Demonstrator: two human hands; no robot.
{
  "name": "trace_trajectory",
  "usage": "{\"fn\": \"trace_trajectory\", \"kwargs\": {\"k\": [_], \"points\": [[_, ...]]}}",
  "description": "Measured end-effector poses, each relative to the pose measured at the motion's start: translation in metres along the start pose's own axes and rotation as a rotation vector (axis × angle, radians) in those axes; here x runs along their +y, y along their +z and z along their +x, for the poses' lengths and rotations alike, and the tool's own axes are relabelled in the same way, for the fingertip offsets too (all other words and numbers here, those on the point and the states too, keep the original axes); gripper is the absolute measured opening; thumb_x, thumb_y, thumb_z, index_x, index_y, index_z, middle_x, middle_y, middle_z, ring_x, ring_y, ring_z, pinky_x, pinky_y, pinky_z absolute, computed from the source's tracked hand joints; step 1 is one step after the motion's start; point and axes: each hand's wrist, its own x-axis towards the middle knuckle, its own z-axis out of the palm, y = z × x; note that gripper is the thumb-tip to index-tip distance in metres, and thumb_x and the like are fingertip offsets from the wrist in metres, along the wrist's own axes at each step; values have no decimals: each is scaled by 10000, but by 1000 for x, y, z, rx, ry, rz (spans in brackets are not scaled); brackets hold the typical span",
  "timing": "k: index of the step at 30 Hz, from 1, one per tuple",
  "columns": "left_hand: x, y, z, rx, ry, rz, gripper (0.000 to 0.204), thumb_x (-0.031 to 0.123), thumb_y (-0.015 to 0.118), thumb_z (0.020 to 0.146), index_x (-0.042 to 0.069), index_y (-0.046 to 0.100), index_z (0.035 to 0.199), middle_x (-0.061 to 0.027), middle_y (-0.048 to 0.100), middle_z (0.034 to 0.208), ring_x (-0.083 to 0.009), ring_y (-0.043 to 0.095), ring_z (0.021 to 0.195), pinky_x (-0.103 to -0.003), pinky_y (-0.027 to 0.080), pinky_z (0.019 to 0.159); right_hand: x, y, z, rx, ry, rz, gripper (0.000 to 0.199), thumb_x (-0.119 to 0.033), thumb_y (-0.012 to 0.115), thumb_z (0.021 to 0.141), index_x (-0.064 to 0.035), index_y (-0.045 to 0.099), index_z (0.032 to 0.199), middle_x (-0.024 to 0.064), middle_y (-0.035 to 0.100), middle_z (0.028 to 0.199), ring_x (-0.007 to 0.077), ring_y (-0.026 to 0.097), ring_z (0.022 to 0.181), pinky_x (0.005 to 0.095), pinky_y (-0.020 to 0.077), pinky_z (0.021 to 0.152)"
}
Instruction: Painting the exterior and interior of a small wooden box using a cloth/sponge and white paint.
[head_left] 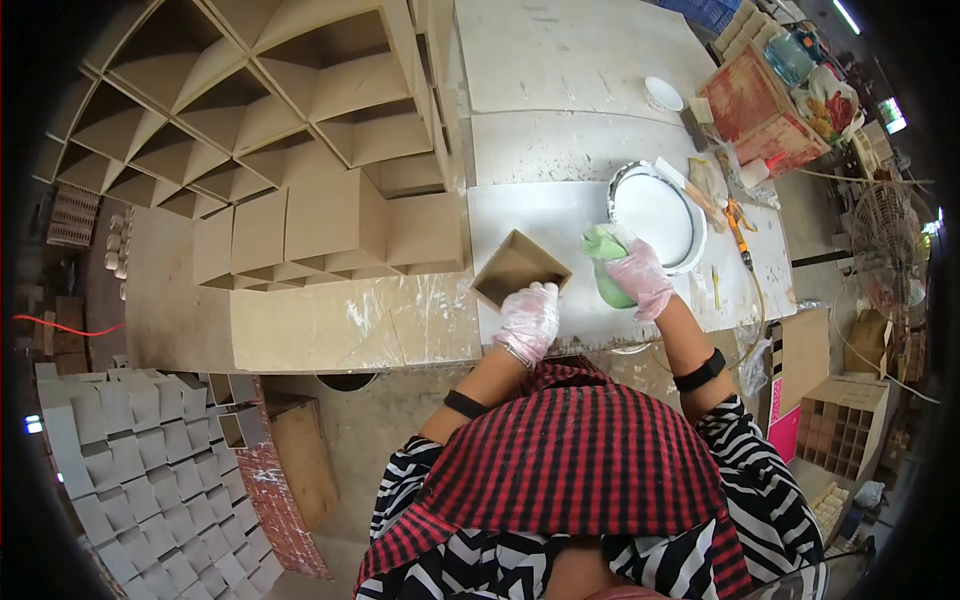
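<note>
My left hand [528, 322], in a thin clear glove, is closed on the near edge of a small open brown cardboard box [508, 262]. The box sits tilted cornerwise on a white board [585, 318], and I see into its hollow inside. To the right, my right hand [642, 279], gloved the same way, grips a crumpled light green cloth [606, 243]. This cloth is beside the left rim of a round tub [655, 218] of white paint or glue. Across the tub's right rim lies a flat brush or scraper [692, 194]; its exact kind is unclear.
Stacked brown boxes [330, 215] tower at the left of the table. An orange-handled tool [737, 222] with a cord lies right of the tub. Farther back stand a white bowl [663, 95] and a stained red crate [762, 112]. Grey boxes [160, 475] are piled at lower left.
</note>
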Motion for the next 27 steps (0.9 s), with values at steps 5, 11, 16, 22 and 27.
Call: {"fn": "trace_trajectory", "kwargs": {"k": [5, 11, 16, 22, 27], "points": [[-5, -41, -23, 68, 167, 42, 538, 484, 542, 741, 22, 557, 1015, -141, 543, 947, -308, 491, 982, -506, 294, 910, -41, 18, 41, -205, -59, -350, 300, -192, 515, 807, -116, 546, 1096, 150, 599, 949, 276, 584, 859, 343, 464, 738], [-29, -44, -26, 17, 260, 304, 526, 507, 559, 721, 23, 591, 924, -121, 544, 857, -285, 501, 890, -538, 157, 1025, -32, 41, 67, -347, -275, -645, 298, -233, 516, 781, -163, 527, 1071, 153, 605, 919, 327, 590, 824, 404, 470, 722], [-32, -39, -32, -28, 179, 262, 489, 501, 581, 706, 36, 594, 858, -112, 526, 842, -268, 496, 888, -532, 141, 1033, -13, 18, 8, -364, -112, -548, 286, -185, 554, 778, -151, 544, 1061, 115, 635, 860, 291, 611, 769, 365, 478, 700], [-49, -28, -33, 239, 358, 146, 657, 519, 580, 701, -2, 537, 1099, -180, 491, 1144, -334, 392, 1150, -533, 91, 1050, -17, 18, -14, -252, 76, -106, 200, -221, 571, 818, -104, 585, 980, 67, 635, 794, 153, 580, 693, 270, 461, 652], [-66, -29, -39, 259, 203, 33, 790, 549, 605, 630, -20, 491, 1166, -190, 352, 1321, -359, 249, 1264, -523, 94, 1059, -26, 61, -28, -416, -624, -666, 243, -236, 599, 785, -116, 578, 995, 74, 594, 858, 170, 568, 719, 302, 463, 643]]}}
